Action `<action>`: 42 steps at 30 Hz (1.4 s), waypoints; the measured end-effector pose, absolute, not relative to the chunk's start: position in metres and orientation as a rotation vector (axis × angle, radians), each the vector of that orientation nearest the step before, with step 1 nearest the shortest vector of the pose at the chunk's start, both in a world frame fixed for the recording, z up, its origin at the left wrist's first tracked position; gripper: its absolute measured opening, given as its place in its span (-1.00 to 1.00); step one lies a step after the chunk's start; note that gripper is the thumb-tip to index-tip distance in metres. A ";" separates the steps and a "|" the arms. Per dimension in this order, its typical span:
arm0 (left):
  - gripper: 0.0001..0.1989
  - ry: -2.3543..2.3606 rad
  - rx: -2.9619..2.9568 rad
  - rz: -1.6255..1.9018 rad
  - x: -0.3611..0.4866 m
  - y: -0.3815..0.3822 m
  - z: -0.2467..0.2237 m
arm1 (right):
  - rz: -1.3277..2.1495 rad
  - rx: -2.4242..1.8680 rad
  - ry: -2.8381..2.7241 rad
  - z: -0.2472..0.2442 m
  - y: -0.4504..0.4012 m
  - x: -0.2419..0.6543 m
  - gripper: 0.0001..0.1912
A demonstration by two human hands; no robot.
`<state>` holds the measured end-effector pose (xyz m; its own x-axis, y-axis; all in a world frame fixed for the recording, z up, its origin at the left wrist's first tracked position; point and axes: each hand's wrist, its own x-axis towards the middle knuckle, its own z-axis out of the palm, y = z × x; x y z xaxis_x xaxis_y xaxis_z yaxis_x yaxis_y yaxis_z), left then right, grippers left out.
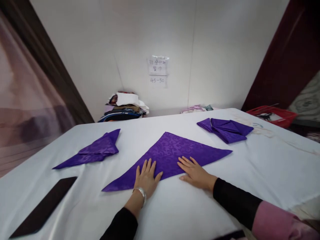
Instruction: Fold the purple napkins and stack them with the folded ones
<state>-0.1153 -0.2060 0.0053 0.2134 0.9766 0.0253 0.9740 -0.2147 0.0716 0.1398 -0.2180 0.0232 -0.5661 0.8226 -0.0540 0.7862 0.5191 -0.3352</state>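
Observation:
A purple patterned cloth napkin (167,146), folded into a wide triangle, lies flat with its long edge toward me and its point away. Flat on its near edge, left of the middle, rests my left hand (146,178), fingers spread; a silver bracelet (142,193) circles that wrist. My right hand (193,171) lies open at the same edge farther right, its fingertips on the cloth. Neither hand grips anything. To the left is a second folded purple napkin (100,148) with narrow pointed ends. A third folded purple napkin (226,128) sits at the back right.
A white cloth (200,213) covers the table. A dark flat board (46,206) lies at the front left. Beyond the far edge are a stack of folded clothes (125,106) and a wall sign (158,71). A red basket (272,115) stands at the right.

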 end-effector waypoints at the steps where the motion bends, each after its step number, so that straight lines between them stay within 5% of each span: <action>1: -0.34 1.945 2.416 0.098 -0.115 -0.205 0.005 | 0.475 -1.463 -2.614 0.023 -0.219 0.153 -0.29; 23: -0.35 1.982 2.410 0.053 -0.114 -0.205 0.012 | 0.167 -2.355 -1.958 0.002 -0.220 0.361 -0.30; 29: -0.36 1.962 2.407 0.117 -0.114 -0.207 0.010 | 0.035 -2.035 -2.151 0.020 -0.219 0.294 -0.32; 36: -0.35 1.943 2.404 0.144 -0.115 -0.209 0.009 | 0.460 -1.367 -2.654 0.034 -0.227 0.152 -0.31; 42: -0.33 1.917 2.372 0.168 -0.115 -0.212 0.010 | 0.514 -1.355 -2.704 0.025 -0.227 0.147 -0.32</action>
<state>-0.1146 -0.2123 0.0103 0.2079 0.9777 0.0305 0.9681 -0.2101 0.1365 0.1467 -0.2267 0.0250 -0.6076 0.7899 -0.0832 0.7653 0.5542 -0.3273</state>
